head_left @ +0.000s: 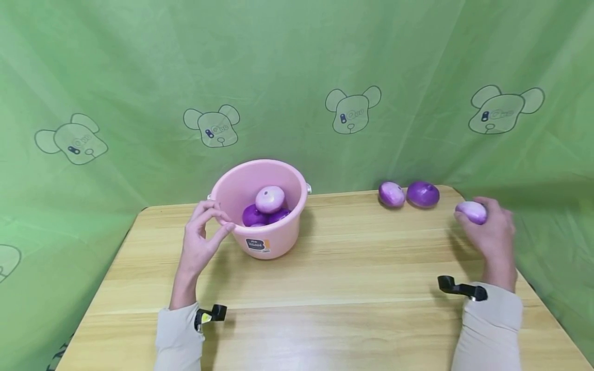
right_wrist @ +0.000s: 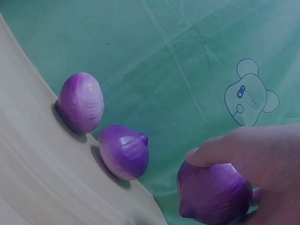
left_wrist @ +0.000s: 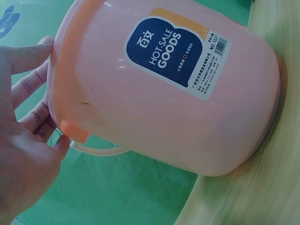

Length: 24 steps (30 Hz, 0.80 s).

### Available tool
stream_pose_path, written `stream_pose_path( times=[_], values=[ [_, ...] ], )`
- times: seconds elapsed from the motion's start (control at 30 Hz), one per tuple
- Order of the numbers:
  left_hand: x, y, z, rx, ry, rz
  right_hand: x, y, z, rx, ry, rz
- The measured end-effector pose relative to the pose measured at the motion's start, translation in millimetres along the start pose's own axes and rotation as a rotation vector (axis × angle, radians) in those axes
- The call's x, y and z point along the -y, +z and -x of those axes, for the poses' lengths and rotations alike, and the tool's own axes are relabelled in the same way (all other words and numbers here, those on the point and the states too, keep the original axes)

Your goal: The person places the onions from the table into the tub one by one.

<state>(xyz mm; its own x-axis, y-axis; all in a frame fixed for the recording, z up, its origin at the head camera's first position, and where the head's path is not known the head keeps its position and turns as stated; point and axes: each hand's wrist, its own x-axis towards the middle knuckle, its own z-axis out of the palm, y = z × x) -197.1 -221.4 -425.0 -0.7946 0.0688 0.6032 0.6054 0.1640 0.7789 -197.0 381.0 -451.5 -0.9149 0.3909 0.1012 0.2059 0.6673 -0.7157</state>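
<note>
My right hand grips a purple onion over the right side of the table; in the right wrist view this onion sits between thumb and fingers. My left hand pinches the rim of a pink bucket, thumb on one side and fingers on the other. The left wrist view shows the bucket's wall with its blue label. Several onions lie inside the bucket, a paler onion on top of darker ones.
Two more onions, a lighter one and a darker one, lie side by side near the back edge of the wooden table. A green curtain with bear-head drawings hangs behind the table.
</note>
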Motion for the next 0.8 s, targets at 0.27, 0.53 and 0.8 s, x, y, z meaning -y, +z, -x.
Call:
stream_pose_path(
  times=[0.27,0.53,0.8],
  values=[
    [0.9,-0.4,-0.6,-0.003,0.012,-0.002,3.6,2.3,0.9,0.005,-0.025,-0.001],
    [-1.5,0.8,-0.6,-0.001,0.009,-0.004,8.9,3.2,2.3,0.004,-0.025,-0.004],
    [-0.8,-0.2,-0.7,0.0,-0.003,0.0,20.7,5.9,5.2,-0.016,-0.061,0.008]
  ],
)
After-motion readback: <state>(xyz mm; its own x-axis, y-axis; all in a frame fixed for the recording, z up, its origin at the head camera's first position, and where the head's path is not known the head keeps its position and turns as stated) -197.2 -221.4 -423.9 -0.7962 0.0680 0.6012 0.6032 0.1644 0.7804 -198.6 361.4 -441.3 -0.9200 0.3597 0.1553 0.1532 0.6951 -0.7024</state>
